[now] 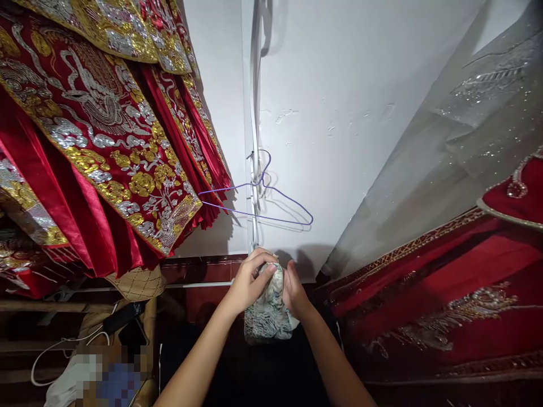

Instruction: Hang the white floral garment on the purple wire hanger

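Both hands, left hand and right hand, are clamped around a bunched grey patterned cloth, just below a purple hanger on the white wall. Red embroidered robes hang left of the hanger; the cloth's lower end fades into darkness.

A white wall rises beyond the hands, with a purple wire hanger hooked on it. Red embroidered robes hang left; dark red tiles run below.
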Demonstrator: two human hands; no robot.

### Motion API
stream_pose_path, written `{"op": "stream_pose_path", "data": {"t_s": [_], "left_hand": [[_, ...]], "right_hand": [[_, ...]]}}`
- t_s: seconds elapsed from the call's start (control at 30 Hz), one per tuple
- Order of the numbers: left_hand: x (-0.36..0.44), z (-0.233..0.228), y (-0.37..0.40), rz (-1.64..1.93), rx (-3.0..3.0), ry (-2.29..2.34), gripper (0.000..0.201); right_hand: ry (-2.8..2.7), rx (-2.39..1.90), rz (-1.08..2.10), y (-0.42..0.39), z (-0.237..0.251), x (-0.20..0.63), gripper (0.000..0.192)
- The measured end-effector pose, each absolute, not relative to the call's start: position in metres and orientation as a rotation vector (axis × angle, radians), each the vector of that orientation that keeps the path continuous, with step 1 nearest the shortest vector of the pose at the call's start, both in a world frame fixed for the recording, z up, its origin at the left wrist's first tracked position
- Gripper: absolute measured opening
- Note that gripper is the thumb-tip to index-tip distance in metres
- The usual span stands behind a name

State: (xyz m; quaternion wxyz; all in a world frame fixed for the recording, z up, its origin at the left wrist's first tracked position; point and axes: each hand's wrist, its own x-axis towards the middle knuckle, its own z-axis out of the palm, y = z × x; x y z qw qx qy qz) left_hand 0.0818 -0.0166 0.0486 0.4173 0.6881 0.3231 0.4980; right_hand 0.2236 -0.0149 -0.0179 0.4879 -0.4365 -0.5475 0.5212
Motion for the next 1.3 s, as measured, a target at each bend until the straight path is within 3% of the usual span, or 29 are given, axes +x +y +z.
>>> {"op": "stream_pose_path", "data": {"t_s": [0.17,0.3,0.4,0.5,0.67,0.83,0.97,1.1,1.3], "left_hand": [[0.056,0.029,-0.019,1.191,1.716,0.9,0.029],[0.03,0.008,-0.038,0.921,1.675,0.99,0.039],[0.013,0.004,-0.047,0.86,1.761,1.189,0.042],[-0.002,0.016,-0.045,0.865,1.915,1.433,0.037],[-0.022,0.041,-0.038,0.896,2.14,1.542,0.04],[-0.048,0.043,-0.028,0.407,2.291,1.712,0.044],[-0.07,0.045,-0.006,0.103,2.304,1.825,0.031],[-0.076,0.071,0.02,0.382,2.457,1.741,0.02],[-0.054,0.113,0.046,0.986,2.502,1.484,0.022]], "right_hand": [[-1.8,-0.788,1.559,-0.017,0.01,0.219,0.045],[-1.991,-0.907,1.127,0.013,0.048,0.236,0.013],[-1.787,-0.994,0.78,0.051,0.07,0.237,0.031],[-1.598,-1.061,0.742,0.087,0.065,0.225,0.05],[-1.7,-1.092,0.866,0.115,0.022,0.22,0.037],[-1.727,-1.196,0.704,0.11,0.017,0.253,0.028],[-1.752,-1.195,0.718,0.094,0.03,0.275,0.017],[-1.707,-1.253,0.727,0.079,0.038,0.286,0.016],[-1.675,-1.184,0.892,0.069,0.048,0.288,0.012]]}}
